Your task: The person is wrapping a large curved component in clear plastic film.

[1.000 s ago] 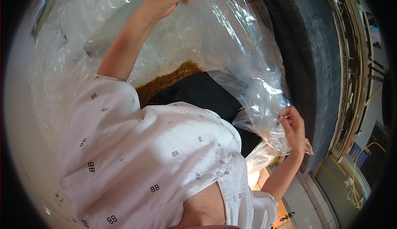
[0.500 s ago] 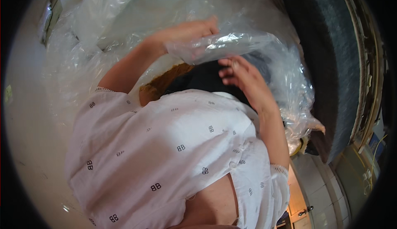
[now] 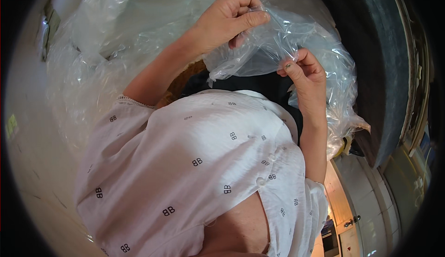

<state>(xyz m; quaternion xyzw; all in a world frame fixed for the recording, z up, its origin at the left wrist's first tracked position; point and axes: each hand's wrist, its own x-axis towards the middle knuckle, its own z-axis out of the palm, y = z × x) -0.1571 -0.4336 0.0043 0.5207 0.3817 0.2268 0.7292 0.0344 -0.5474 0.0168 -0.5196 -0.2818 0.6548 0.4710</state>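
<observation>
A sheet of clear, crinkled plastic film (image 3: 266,55) is held up between my two hands over my dark-clothed lap. My left hand (image 3: 234,18) pinches its upper edge between thumb and bent fingers. Lower and to the right, my right hand (image 3: 303,69) grips the same film with thumb and forefinger, and creases run between the two grips. A loose, bunched corner of it hangs at the left, near my lap. Whether it is a bag or a flat sheet I cannot tell.
More clear plastic (image 3: 88,80) lies heaped to the left and beyond my hands. At the right stands a large dark curved panel or board (image 3: 371,71). A wooden cabinet (image 3: 343,201) and pale tiles (image 3: 366,206) show at the lower right.
My left hand has risen and moved right, now pinching the film. The right hand, earlier apart with loose fingers, has moved right and closed on it. The film is lifted and gathered.
</observation>
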